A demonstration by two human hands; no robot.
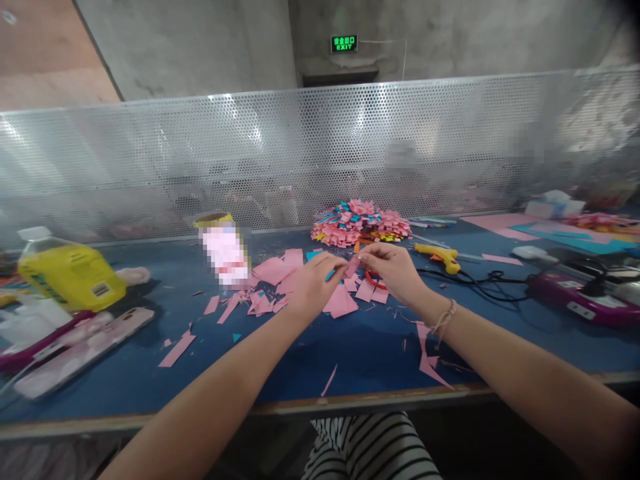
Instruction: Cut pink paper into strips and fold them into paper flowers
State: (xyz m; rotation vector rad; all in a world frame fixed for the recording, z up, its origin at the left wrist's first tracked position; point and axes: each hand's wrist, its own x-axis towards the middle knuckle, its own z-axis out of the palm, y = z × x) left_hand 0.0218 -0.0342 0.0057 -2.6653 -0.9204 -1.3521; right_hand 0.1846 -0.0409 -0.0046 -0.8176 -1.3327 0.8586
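Note:
Over the middle of the table, my left hand (316, 283) and my right hand (393, 268) come close together, fingers pinched. Between their fingertips is a small piece of pink paper (353, 267), gripped from both sides. A bit of something blue (330, 275) shows at my left hand's fingers; its kind is unclear. Pink paper pieces (341, 302) lie below and around the hands. Red scissor-like handles (374, 279) show partly behind my right hand. Just beyond stands a pile of folded pink, blue and yellow paper pieces (353, 223).
To the right lie a yellow glue gun (440, 257), its black cord and a purple power strip (583, 300). At left are a bottle of yellow liquid (70, 273), a phone (87, 350) and a yellow-rimmed canister (215, 219). A perforated metal screen (280, 153) borders the back.

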